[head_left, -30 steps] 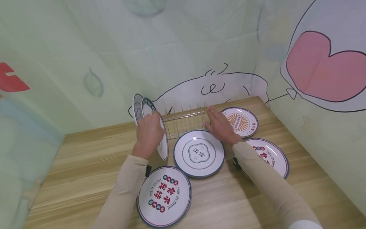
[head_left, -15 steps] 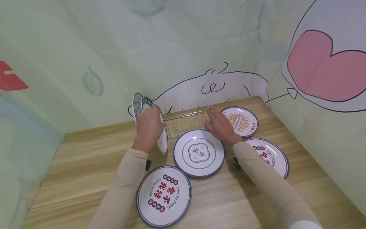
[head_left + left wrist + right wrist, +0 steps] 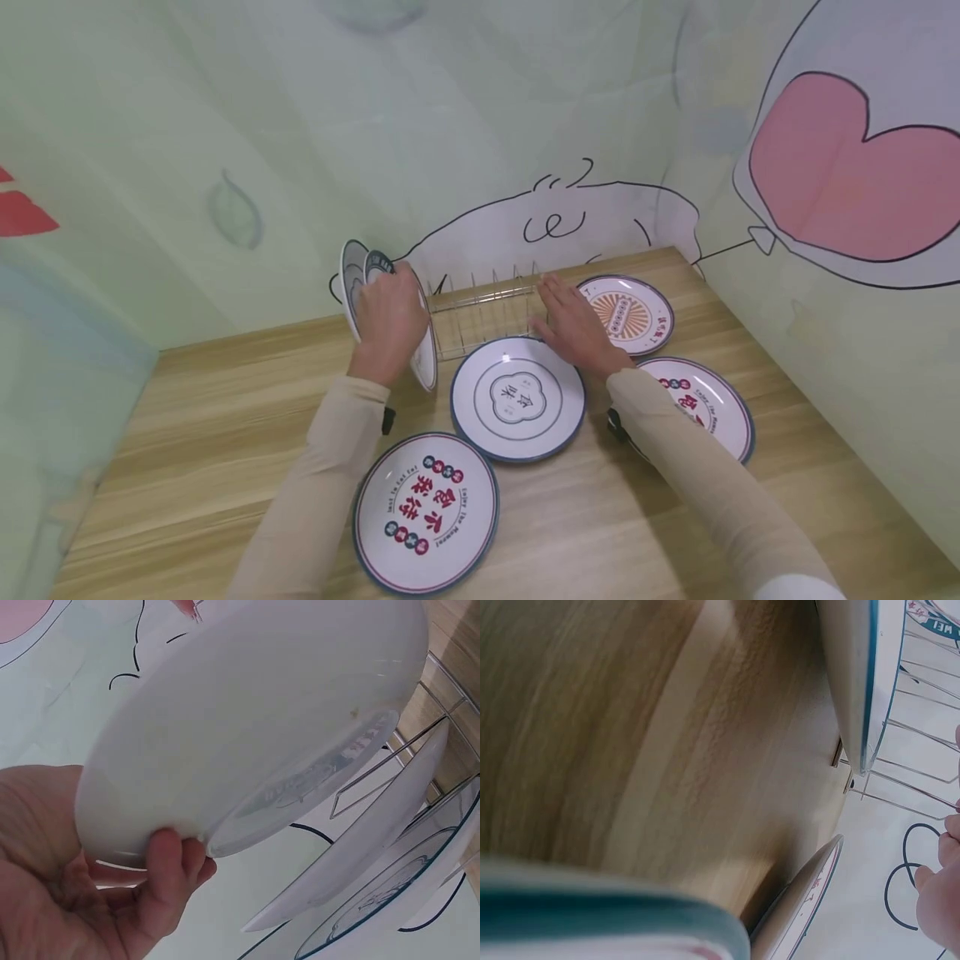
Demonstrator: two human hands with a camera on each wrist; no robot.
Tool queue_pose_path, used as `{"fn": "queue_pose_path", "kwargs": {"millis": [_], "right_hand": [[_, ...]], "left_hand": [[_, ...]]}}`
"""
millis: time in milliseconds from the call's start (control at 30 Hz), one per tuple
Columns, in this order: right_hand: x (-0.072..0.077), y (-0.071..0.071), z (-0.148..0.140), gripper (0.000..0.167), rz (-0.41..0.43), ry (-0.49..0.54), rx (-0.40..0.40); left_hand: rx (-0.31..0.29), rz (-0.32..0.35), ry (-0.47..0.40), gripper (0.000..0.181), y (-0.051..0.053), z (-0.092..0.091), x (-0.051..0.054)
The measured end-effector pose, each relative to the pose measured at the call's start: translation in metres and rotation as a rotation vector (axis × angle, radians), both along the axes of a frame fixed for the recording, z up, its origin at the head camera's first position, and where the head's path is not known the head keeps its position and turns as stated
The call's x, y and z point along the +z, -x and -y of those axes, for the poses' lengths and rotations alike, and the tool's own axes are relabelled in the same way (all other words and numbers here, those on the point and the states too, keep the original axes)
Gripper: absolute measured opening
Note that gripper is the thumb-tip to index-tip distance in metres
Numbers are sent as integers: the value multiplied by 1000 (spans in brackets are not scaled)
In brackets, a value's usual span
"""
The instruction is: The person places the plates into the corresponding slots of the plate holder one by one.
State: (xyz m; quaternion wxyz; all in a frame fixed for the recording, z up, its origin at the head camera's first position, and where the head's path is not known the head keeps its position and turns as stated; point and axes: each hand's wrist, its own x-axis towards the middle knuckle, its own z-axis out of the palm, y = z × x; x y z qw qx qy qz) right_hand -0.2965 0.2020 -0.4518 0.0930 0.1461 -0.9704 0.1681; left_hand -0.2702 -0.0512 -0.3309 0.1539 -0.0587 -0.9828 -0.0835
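Gripping a near-upright plate (image 3: 425, 360), my left hand (image 3: 387, 325) (head view) sits apart from my extended right hand (image 3: 576, 327); the wire rack (image 3: 483, 298) spans between them. Left wrist view: my fingers (image 3: 166, 870) pinch the plate's rim, two plates (image 3: 356, 851) standing beyond. Right wrist view: right-hand rack contact is unclear.

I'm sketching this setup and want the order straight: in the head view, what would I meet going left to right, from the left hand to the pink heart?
Left hand, near red-lettered plate, flower-outline plate, right hand, orange sunburst plate, rightmost red-lettered plate, pink heart.
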Motion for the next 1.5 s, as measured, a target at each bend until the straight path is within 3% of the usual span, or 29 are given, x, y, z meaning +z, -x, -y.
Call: {"fn": "queue_pose_path", "kwargs": {"millis": [200, 433, 667, 1000, 1500], "right_hand": [[1, 1, 0, 65, 0, -6, -1], [2, 0, 1, 65, 1, -8, -6], [3, -2, 1, 66, 5, -12, -4], [3, 0, 0, 67, 18, -3, -2], [2, 0, 1, 66, 6, -11, -8]], "left_hand": [[9, 5, -1, 29, 5, 0, 0], [-9, -25, -32, 22, 8, 1, -2], [9, -22, -18, 26, 15, 1, -3], [19, -29, -26, 18, 26, 1, -7], [31, -25, -7, 26, 34, 2, -9]]}}
